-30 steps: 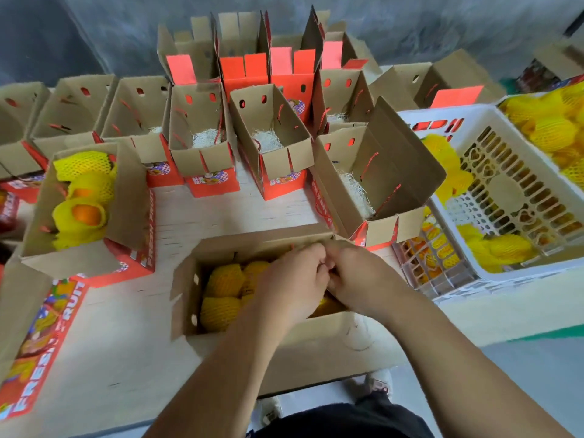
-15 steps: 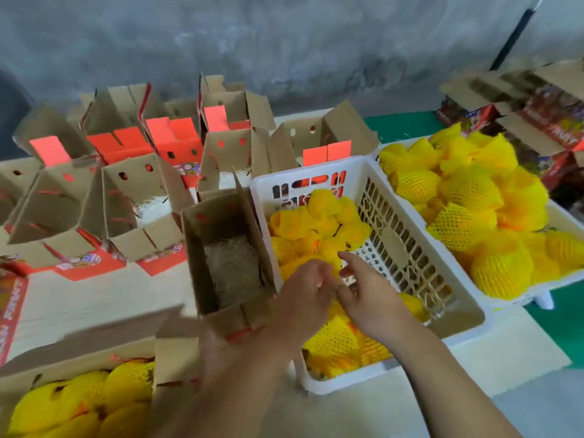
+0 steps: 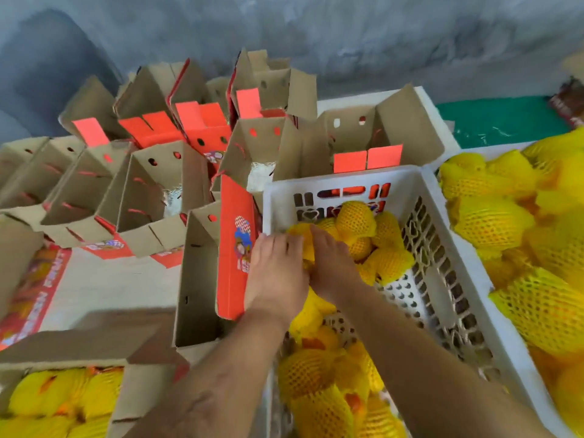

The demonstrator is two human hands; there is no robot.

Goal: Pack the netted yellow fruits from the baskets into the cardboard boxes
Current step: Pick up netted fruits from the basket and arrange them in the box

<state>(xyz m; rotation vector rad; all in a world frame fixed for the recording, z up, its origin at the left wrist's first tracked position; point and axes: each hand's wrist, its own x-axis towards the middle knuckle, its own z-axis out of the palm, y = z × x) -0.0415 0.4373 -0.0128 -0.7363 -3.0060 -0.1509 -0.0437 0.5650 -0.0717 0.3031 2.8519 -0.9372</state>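
Both hands reach into the near white basket point(image 3: 448, 279), which holds several netted yellow fruits point(image 3: 355, 218). My left hand point(image 3: 276, 273) and my right hand point(image 3: 331, 263) lie side by side over one netted fruit point(image 3: 300, 235) at the basket's left side, fingers laid on it; the fingertips are partly hidden. An open cardboard box point(image 3: 197, 279) with a red flap stands just left of the basket. A filled box point(image 3: 60, 399) of netted fruits sits at the lower left.
A second white basket point(image 3: 483, 150) heaped with netted fruits point(image 3: 505, 222) stands at the right. Several open cardboard boxes point(image 3: 151, 191) with red flaps crowd the table's back and left. A grey wall rises behind; green floor shows at the far right.
Both hands left the filled box at the front and moved right into the near basket, now lying on a netted fruit. The view swung right and drew closer.
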